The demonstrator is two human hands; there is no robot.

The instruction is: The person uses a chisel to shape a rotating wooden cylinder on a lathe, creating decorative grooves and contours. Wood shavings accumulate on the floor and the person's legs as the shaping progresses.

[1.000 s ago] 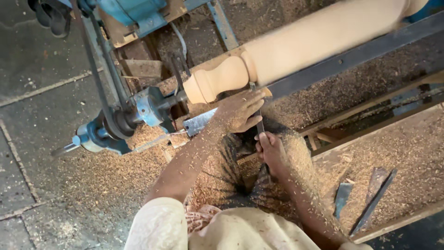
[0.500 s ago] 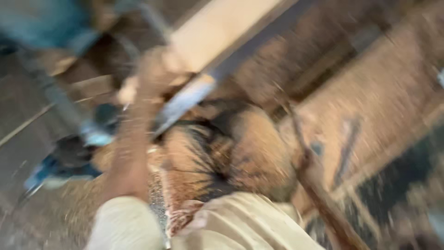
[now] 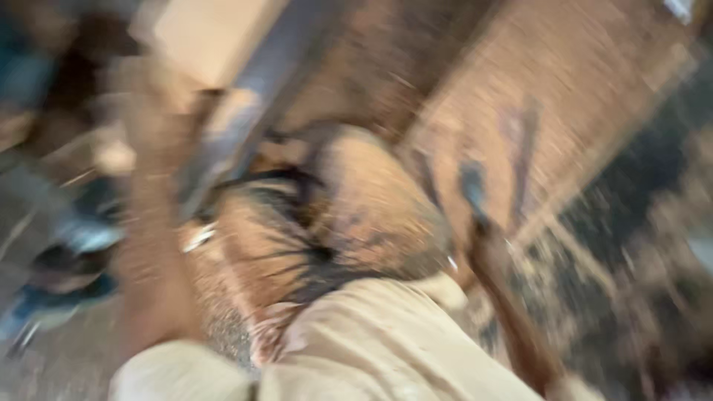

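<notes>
**Wooden post on lathe: view heavily blurred**

Wooden post [image 3: 212,41] is lying pale and slanted at the upper left, above a grey metal rail [image 3: 249,111]. Left hand [image 3: 141,85] is reaching up beside the post; whether it is open or closed cannot be told. Right hand [image 3: 486,249] is stretching out to the right over a sawdust-covered board [image 3: 564,96], near 2 dark flat tools [image 3: 520,148]; its grip cannot be told either. Sawdust is heaping in a mound [image 3: 371,200] at centre. Beige clothing [image 3: 356,349] is filling the lower frame.
</notes>
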